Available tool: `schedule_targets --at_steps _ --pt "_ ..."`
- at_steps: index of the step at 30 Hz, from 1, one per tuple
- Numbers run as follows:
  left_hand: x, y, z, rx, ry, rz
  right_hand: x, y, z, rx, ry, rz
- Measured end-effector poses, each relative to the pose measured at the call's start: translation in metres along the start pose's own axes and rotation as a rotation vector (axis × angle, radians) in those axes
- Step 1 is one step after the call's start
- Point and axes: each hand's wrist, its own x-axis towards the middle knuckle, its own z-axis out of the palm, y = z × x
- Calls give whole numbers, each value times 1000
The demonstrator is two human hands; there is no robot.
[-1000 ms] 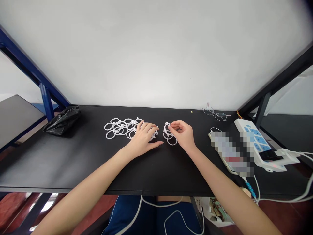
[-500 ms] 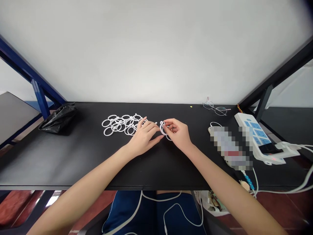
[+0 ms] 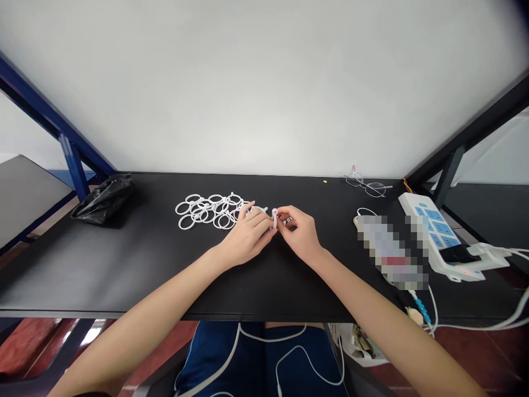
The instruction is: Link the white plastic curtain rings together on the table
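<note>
Both of my hands meet at the middle of the black table (image 3: 124, 264). My left hand (image 3: 247, 236) and my right hand (image 3: 298, 230) pinch one white plastic ring (image 3: 274, 217) between their fingertips, holding it upright just above the tabletop. A loose pile of several white rings (image 3: 209, 210) lies flat on the table just left of my left hand. A few more white rings peek out under my right fingers, mostly hidden.
A crumpled black plastic bag (image 3: 105, 199) sits at the far left. Eyeglasses (image 3: 367, 185) lie at the back right. A white power strip (image 3: 438, 234) with cables and a blurred object (image 3: 390, 251) fill the right side. The wall rises right behind the table.
My left hand has left the ring pile and moved right to meet my right hand. Both hands now pinch one ring together.
</note>
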Motion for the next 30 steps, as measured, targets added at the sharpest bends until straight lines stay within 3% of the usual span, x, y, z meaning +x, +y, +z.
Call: schedule_targets --at_steps 11,13,17,19,24,30 --pt "2 -3 1 -62 -22 45 -2 -7 -2 122 82 -85" --pt "2 -3 0 -99 -29 63 0 -8 -2 216 103 17" --pt "2 -5 -2 -158 -33 73 7 -5 -3 614 49 408" --pt "2 -5 -3 -185 -17 71 11 -3 -5 731 27 517" --pt "3 -3 -3 -185 50 3 13 -3 -7 774 -2 557" --pt "0 -4 -1 -170 105 -186 12 -7 -6 752 49 526"
